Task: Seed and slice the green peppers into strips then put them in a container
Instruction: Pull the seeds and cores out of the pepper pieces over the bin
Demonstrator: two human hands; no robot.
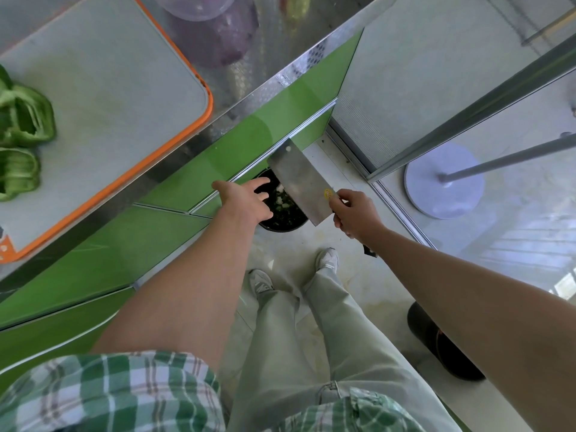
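The right hand (355, 213) is curled tight around the handle of a knife (300, 179), just right of the middle of the frame. The wide flat blade points up and left from the fist. The black end of the handle sticks out below the wrist.

The left hand (246, 198) holds nothing. Its fingers are straight and a little spread. It is just left of the blade, and I cannot tell if the fingertips touch it.

Both hands and the blade hang over a black bin (282, 227) on the floor. Green and white scraps (282, 202) lie inside the bin. The bin stands at the foot of a green cabinet (187, 169).

The peppers (23, 126) are far from the hands, at the left edge of the frame. They lie cut open on a white board (109, 88) with an orange rim. The board sits on a shiny metal counter (249, 85).

A clear tub (199, 7) stands on the counter at the top of the frame. It is blurry.

Two pale shoes (327, 260) stand on the floor below the bin. A round white stand base (445, 182) sits at the right.
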